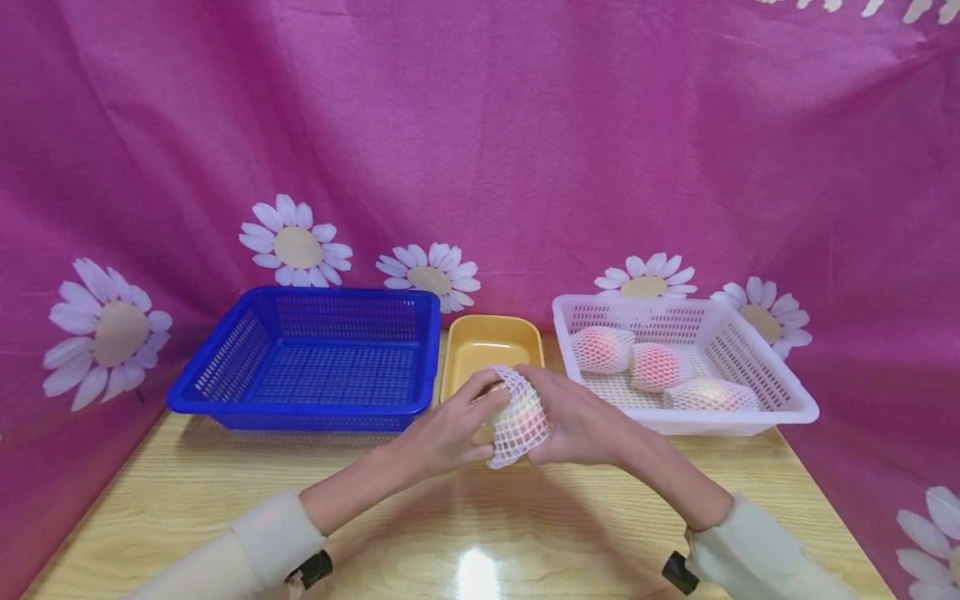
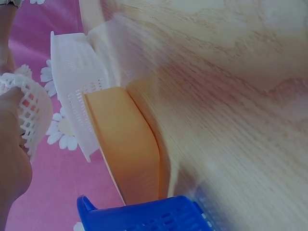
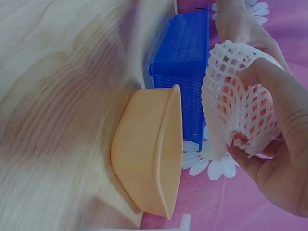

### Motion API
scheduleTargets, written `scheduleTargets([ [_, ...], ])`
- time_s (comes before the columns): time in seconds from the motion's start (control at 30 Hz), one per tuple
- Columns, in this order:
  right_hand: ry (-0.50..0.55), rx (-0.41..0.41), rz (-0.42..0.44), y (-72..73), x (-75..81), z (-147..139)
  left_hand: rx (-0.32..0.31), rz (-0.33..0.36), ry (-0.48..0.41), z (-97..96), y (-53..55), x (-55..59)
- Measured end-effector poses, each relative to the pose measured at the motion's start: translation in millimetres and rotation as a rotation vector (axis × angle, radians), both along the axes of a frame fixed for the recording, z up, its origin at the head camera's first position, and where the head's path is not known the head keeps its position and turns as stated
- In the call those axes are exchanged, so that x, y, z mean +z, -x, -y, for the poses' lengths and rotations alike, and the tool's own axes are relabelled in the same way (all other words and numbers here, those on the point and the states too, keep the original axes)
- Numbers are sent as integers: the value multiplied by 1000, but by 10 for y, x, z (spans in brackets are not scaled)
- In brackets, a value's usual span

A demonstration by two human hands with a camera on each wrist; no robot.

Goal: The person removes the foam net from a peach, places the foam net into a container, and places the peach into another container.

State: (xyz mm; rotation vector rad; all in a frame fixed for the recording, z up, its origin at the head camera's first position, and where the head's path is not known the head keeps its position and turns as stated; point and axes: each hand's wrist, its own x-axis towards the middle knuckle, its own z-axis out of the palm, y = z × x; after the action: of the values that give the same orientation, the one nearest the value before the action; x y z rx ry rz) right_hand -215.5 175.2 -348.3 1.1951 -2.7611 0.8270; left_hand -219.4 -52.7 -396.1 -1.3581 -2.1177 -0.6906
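Both hands hold a round red-and-yellow fruit (image 1: 527, 417) in a white foam net above the front of the table. My right hand (image 1: 581, 421) grips it from the right, its thumb lying across the net (image 3: 219, 103) in the right wrist view. From the other side, my left hand (image 1: 448, 425) has its curled fingers on the net's left part. In the left wrist view, that hand (image 2: 12, 163) partly covers the net. Behind the hands stands a yellow tray (image 1: 495, 327), its front hidden by them.
A blue basket (image 1: 300, 409) stands on the left with nothing in it. On the right, a white basket (image 1: 705, 422) holds three netted fruits (image 1: 658, 368). All stand on a wooden table (image 1: 405, 550), before a magenta cloth (image 1: 480, 167) with daisies.
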Motion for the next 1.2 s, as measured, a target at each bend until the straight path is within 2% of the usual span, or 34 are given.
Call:
scheduleTargets([
  [0.23, 7, 53, 62, 53, -17, -43, -32, 58, -30, 15, 20, -9],
  [0.4, -5, 72, 98, 127, 29, -85, 27, 102, -62, 75, 16, 3],
  [0.5, -52, 79, 47, 166, 51, -120, 69, 136, -87, 124, 0, 1],
  [0.63, -96, 37, -64, 205, 62, -168, 102, 161, -109, 177, -6, 8],
  [0.7, -98, 13, -93, 221, 60, -175, 116, 154, -113, 204, -7, 15],
  [0.9, -117, -12, -156, 287, 91, -151, 147, 134, -135, 250, -12, 45],
  [1.07, -72, -27, -151, 350, 100, -99, 156, 112, -140, 298, -17, 42],
  [1.2, -54, -37, -189, 407, 82, -58, 164, 102, -144, 347, -4, 23],
])
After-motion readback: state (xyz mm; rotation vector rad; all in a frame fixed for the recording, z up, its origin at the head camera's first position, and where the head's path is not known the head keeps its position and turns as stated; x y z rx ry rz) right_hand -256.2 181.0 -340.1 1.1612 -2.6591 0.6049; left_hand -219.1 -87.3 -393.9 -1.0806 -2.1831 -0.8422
